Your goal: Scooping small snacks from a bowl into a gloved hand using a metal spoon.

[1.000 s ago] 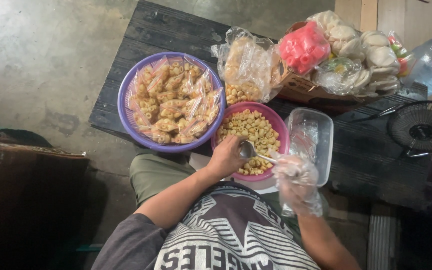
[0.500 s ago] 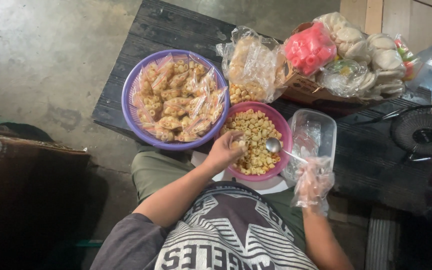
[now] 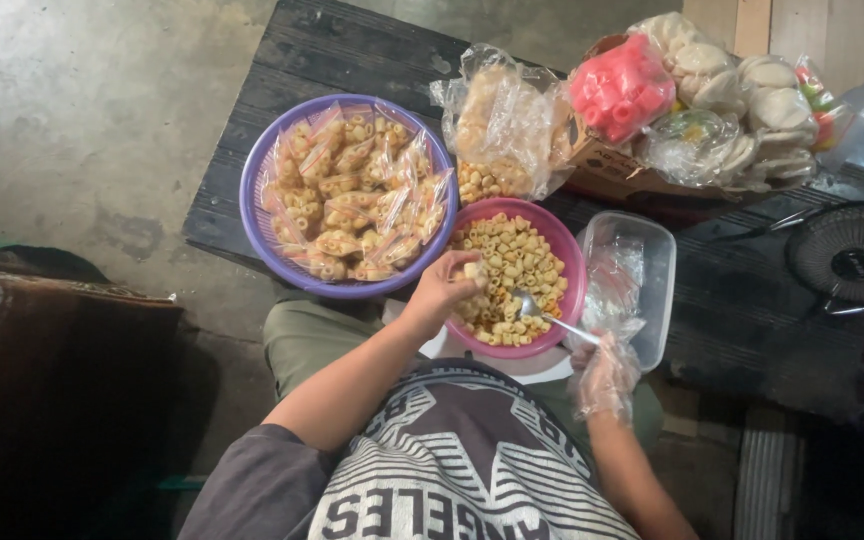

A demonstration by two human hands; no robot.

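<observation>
Hands first, nearest the body: the right hand (image 3: 607,375) is hovering off the near edge of the tabletop (image 3: 352,50), wrapped in thin crumpled clear plastic (image 3: 612,300), glove or bag not distinguishable, and closing on the handle end of a spoon (image 3: 550,320). The spoon's long axis is running from that hand up and to the left, with its scoop lying among the snack tubes (image 3: 512,255) just inside the near rim of the pink bowl (image 3: 574,265). The left hand (image 3: 449,287) is bare and is leaning over the bowl's near-left rim, fingers pinching a few of the pale tubes; it is the hand closer to the contents, touching them directly, while the right is reaching them only through the spoon. The bowl is sitting at the near edge of the tabletop, between the two hands and slightly ahead of them. Just to its right, a clear plastic tub (image 3: 660,290) is lying with its long side pointing away from the body, holding loose film. To the bowl's left and a little farther, a purple basket (image 3: 252,215) is carrying many small filled bags (image 3: 352,200), its rim touching or nearly touching the pink one. Beyond the bowl, a large clear sack (image 3: 497,125) of the same snack is slumping. Farther right, toward the far edge, a cardboard box (image 3: 612,175) is bearing red crackers (image 3: 620,88) and white crackers (image 3: 772,100). At the right end, a black fan (image 3: 857,262) is lying flat.
</observation>
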